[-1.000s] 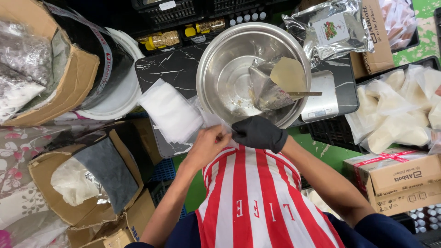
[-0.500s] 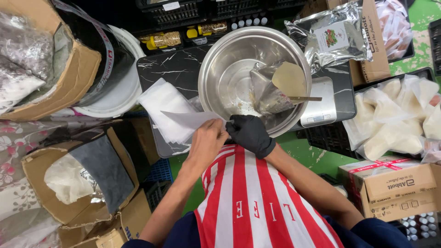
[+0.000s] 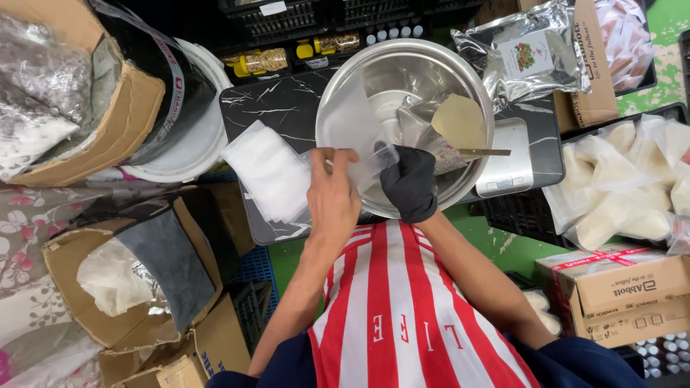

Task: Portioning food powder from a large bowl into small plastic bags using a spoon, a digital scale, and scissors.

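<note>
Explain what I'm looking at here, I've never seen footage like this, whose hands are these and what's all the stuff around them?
This is one picture from a camera worn on a person's head, looking straight down, so you see their own arms and a red and white striped apron. There is no machine. The left hand is bare; the right hand wears a black glove. Together they hold a clear plastic bag over a large steel bowl. The bowl stands on a dark marbled board, and a flat scoop rests inside it. A stack of empty bags lies to the left. To the right are a small scale and a tray of filled bags. Cardboard boxes stand around.
</note>
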